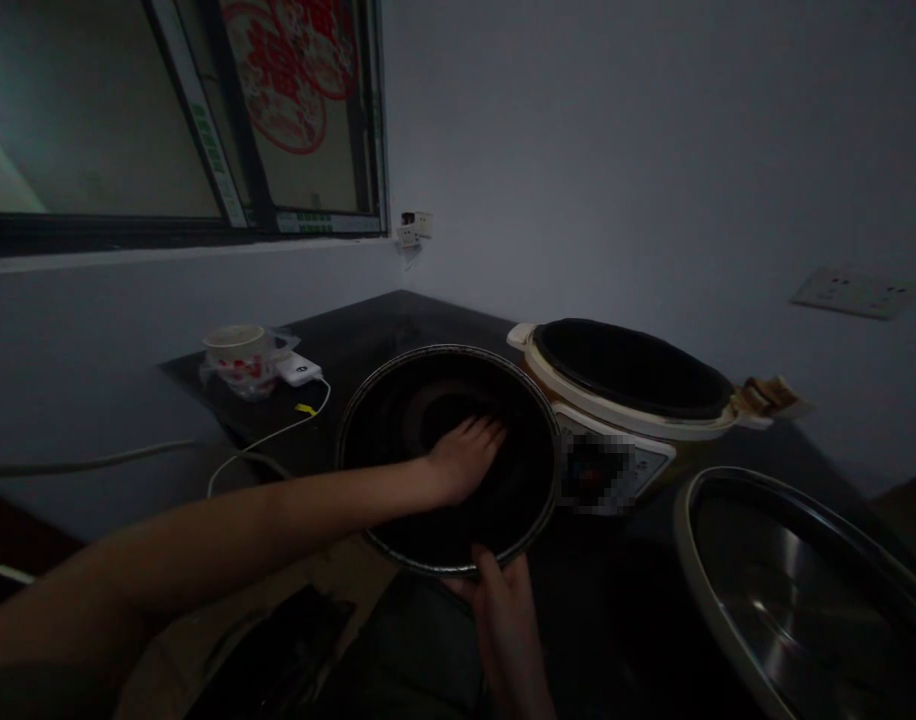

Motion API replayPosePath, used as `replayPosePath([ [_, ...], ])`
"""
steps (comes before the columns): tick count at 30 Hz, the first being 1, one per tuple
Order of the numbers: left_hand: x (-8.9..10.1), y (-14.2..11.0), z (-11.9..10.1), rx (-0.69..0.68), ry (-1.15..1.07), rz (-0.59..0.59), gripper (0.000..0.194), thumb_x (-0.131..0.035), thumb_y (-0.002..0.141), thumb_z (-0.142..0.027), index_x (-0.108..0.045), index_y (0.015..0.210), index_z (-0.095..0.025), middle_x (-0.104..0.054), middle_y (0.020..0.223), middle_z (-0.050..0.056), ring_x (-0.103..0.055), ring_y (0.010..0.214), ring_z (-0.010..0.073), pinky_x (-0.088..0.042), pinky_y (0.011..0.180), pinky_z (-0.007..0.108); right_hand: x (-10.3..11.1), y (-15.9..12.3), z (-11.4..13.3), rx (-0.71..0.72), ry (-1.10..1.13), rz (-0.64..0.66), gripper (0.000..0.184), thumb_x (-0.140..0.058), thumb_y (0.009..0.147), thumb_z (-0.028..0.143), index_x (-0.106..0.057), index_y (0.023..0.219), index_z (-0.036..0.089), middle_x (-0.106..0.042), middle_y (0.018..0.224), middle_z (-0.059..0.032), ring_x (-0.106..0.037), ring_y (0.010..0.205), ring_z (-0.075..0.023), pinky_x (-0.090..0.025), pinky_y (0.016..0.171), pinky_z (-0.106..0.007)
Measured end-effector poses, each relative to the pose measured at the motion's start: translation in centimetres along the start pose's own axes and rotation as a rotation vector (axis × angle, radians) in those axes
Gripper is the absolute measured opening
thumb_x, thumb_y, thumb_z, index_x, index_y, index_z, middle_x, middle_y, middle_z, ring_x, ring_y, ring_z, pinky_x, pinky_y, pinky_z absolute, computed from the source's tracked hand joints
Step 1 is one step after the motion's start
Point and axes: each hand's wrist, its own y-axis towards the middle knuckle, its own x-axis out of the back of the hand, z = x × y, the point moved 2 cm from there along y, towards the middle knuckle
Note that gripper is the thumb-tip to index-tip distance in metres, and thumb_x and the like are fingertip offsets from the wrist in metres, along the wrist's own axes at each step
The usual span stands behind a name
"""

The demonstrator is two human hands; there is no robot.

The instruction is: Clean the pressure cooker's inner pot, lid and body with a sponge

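A wide, dark rice cooker inner pot (pixel 428 535) is tilted so that its mouth faces me. My right hand (pixel 503 610) grips its near rim, thumb over the edge and fingers underneath. Across the mouth reaches my left arm, and my left hand (pixel 467 458) is inside the pot with its fingers stretched out toward the inner wall. I cannot tell whether that palm touches the surface. Just right of the pot stands the large rice cooker body (pixel 623 400), white-rimmed and lidless, with a front control panel. The round lid (pixel 788 600) lies at the lower right, inner metal side showing.
On the black countertop (pixel 383 320), a bowl in a plastic bag (pixel 240 360) sits at the left beside a white plug block (pixel 299 368) with a trailing cord. A small brown and white item (pixel 769 397) lies behind the cooker. Walls and a window (pixel 165 120) bound the corner.
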Motion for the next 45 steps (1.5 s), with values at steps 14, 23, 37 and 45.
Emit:
replayPosePath([
  [14,1.2,-4.7,7.3,0.161,0.452,0.001,0.054,-0.045,0.085,-0.009,-0.041,0.139,0.001,-0.035,0.148,0.022,-0.029,0.141,0.0281,-0.022,0.116,0.041,-1.2,-0.5,1.0,-0.059,0.086,-0.022,0.086,-0.073,0.062,0.030,-0.034,0.139,0.030,-0.058,0.130,-0.0078,-0.063,0.099,-0.0250,-0.059,0.070,-0.043],
  [23,0.1,-8.7,5.4,0.105,0.514,-0.013,0.045,-0.048,0.085,-0.007,-0.055,0.129,-0.001,-0.054,0.132,0.027,-0.055,0.122,0.0319,-0.040,0.103,0.042,-0.7,-0.8,0.7,-0.076,0.015,-0.051,0.084,-0.073,0.061,0.031,-0.038,0.137,0.030,-0.058,0.130,-0.0079,-0.062,0.103,-0.0254,-0.058,0.072,-0.040],
  [37,0.3,-5.5,3.1,0.008,0.427,0.129,0.030,-0.051,0.082,-0.002,-0.070,0.104,-0.011,-0.059,0.129,0.017,-0.055,0.114,0.0274,-0.045,0.085,0.038,-0.2,-0.6,0.2,-0.040,0.020,-0.005,0.074,-0.069,0.070,0.028,-0.040,0.137,0.033,-0.062,0.125,-0.0052,-0.063,0.104,-0.0249,-0.059,0.074,-0.043],
  [45,-0.4,-5.5,5.1,-0.051,0.285,0.206,0.020,-0.059,0.080,-0.009,-0.066,0.098,-0.009,-0.073,0.086,0.015,-0.069,0.079,0.0246,-0.046,0.069,0.034,-0.4,-0.7,0.2,-0.058,0.037,-0.015,0.077,-0.073,0.066,0.030,-0.042,0.136,0.031,-0.062,0.125,-0.0067,-0.062,0.106,-0.0264,-0.059,0.074,-0.043],
])
